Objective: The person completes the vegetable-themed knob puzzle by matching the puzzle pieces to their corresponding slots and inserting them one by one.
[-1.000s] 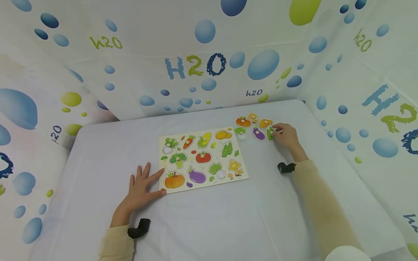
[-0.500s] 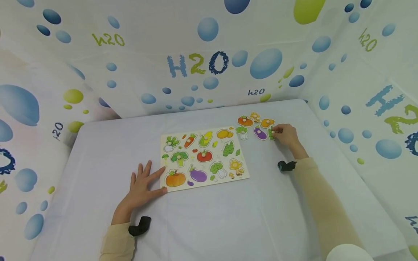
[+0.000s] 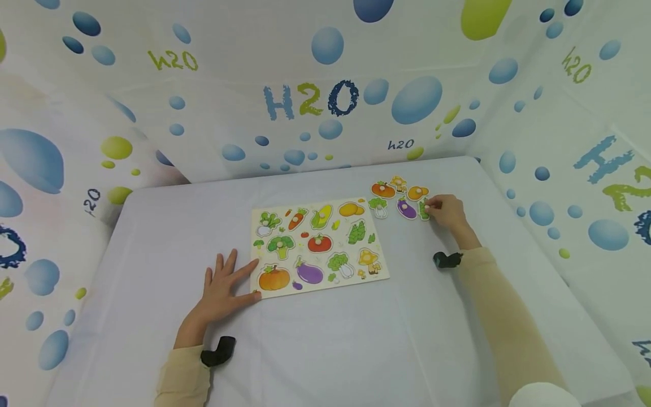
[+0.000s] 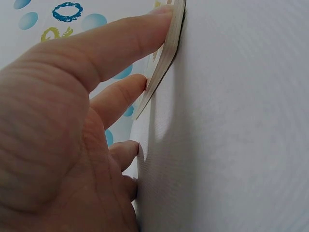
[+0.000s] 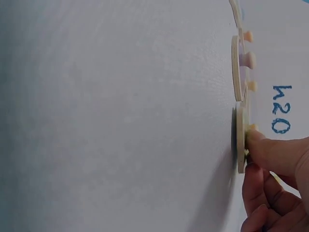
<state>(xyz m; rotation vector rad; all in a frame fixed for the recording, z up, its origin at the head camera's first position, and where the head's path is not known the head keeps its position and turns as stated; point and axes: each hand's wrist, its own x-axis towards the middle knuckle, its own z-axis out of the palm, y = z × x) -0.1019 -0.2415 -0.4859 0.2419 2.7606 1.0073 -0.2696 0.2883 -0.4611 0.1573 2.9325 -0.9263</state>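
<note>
A puzzle board (image 3: pixel 305 291) printed with vegetables lies on the table. Spread fingers of my left hand (image 3: pixel 221 291) reach its left side, thumb near the lower corner and index higher up; the left wrist view shows the thumb (image 4: pixel 140 36) on the board's wooden edge (image 4: pixel 166 58). Farther right, my right hand (image 3: pixel 447 213) pinches the knob of a green vegetable puzzle piece (image 3: pixel 423 209), partly covered by the fingers. From the side, this piece (image 5: pixel 241 140) stands close over the cloth. Beside it lies the eggplant piece (image 3: pixel 407 208), with a knob.
More knobbed pieces lie around it: a pumpkin (image 3: pixel 383 189), a mushroom (image 3: pixel 399 183), a potato (image 3: pixel 417 193) and a cabbage (image 3: pixel 378 207). Carrot (image 3: pixel 297 219), broccoli (image 3: pixel 281 247) and tomato (image 3: pixel 319 243) pieces sit in the board. A patterned curtain (image 3: pixel 229 102) hangs behind the white-covered table.
The head view has shifted slightly. Both hands keep their places, the left at the board and the right at the green piece.
</note>
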